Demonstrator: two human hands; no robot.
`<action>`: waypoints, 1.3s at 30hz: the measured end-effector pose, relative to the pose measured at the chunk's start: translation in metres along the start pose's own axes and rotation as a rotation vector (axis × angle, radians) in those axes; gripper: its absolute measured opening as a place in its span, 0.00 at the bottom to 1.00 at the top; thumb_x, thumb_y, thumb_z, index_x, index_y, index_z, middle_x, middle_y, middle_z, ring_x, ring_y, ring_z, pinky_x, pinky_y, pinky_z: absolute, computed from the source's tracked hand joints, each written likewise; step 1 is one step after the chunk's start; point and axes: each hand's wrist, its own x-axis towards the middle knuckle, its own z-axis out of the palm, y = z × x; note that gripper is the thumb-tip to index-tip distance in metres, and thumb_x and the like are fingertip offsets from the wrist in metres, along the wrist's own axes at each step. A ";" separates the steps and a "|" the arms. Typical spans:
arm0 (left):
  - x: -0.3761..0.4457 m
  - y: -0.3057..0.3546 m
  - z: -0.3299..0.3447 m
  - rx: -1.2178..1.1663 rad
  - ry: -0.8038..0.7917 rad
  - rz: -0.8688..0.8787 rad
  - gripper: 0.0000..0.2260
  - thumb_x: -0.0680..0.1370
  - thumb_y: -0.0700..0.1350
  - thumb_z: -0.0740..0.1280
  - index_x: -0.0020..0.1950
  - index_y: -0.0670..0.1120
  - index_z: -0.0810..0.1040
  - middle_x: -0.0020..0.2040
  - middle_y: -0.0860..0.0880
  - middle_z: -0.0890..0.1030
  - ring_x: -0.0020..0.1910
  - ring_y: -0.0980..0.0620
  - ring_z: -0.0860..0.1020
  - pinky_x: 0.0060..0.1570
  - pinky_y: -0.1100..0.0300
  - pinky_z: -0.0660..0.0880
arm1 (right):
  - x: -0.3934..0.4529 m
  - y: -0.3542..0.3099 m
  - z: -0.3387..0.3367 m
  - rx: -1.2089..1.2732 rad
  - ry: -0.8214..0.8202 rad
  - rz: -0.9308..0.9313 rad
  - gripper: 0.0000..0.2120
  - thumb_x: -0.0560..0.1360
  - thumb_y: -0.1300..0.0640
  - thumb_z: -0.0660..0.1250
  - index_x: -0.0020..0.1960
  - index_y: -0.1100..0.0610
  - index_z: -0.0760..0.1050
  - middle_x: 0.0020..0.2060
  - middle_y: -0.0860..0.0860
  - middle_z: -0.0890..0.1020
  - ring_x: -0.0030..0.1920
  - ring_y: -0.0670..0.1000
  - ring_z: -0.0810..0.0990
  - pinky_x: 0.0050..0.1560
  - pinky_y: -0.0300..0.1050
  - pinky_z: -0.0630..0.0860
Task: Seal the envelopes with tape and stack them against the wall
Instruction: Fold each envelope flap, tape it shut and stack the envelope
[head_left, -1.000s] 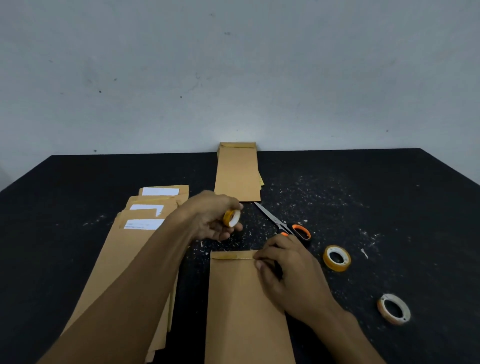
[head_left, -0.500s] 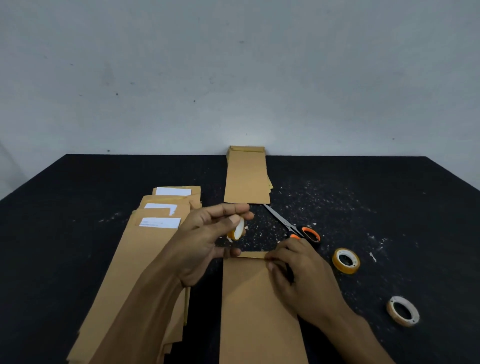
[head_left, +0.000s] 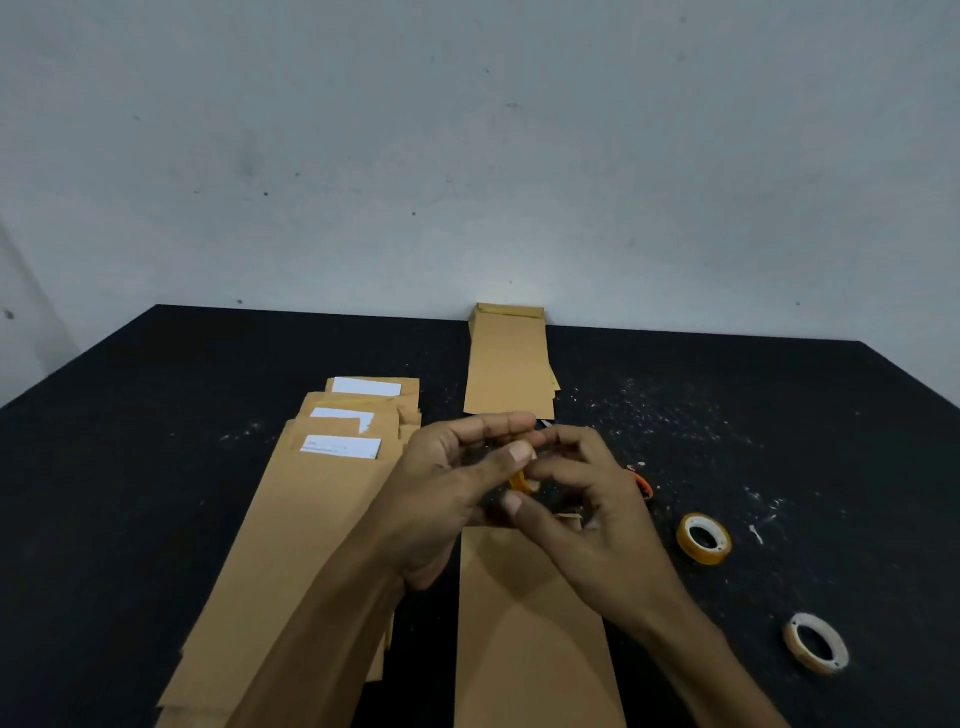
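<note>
We see both hands raised over the top end of the brown envelope (head_left: 530, 623) lying on the black table (head_left: 156, 467). The left hand (head_left: 447, 499) curls thumb and forefinger round a small yellow tape roll (head_left: 519, 480); the right hand (head_left: 582, 499) pinches at that same roll. Beyond the envelope, a stack of envelopes (head_left: 509, 364) touches the wall (head_left: 467, 156). Left of it lies a fanned pile of envelopes (head_left: 311, 509); right of it, two more tape rolls (head_left: 704, 539).

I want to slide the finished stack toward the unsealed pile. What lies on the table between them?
In the head view, only bare black table separates the stack at the wall from the pile of unsealed envelopes.
</note>
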 end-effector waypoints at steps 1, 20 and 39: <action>0.001 0.001 0.000 -0.012 0.008 0.020 0.15 0.76 0.39 0.68 0.62 0.43 0.79 0.55 0.46 0.85 0.53 0.49 0.84 0.45 0.57 0.82 | 0.001 -0.001 0.002 0.017 -0.010 0.006 0.03 0.76 0.53 0.72 0.47 0.50 0.85 0.58 0.47 0.75 0.63 0.45 0.75 0.55 0.33 0.74; 0.003 0.026 0.004 0.150 0.232 0.414 0.29 0.73 0.28 0.71 0.69 0.52 0.73 0.64 0.57 0.81 0.45 0.46 0.86 0.53 0.55 0.81 | -0.002 -0.023 0.014 0.298 0.101 0.150 0.11 0.73 0.45 0.66 0.46 0.47 0.86 0.52 0.44 0.79 0.55 0.43 0.79 0.51 0.40 0.79; 0.004 0.025 0.003 0.304 0.104 0.361 0.46 0.67 0.24 0.75 0.78 0.52 0.63 0.72 0.61 0.68 0.53 0.55 0.83 0.43 0.50 0.84 | 0.000 0.011 -0.026 -0.163 0.296 0.344 0.07 0.78 0.58 0.69 0.45 0.48 0.83 0.42 0.46 0.84 0.45 0.45 0.82 0.47 0.47 0.80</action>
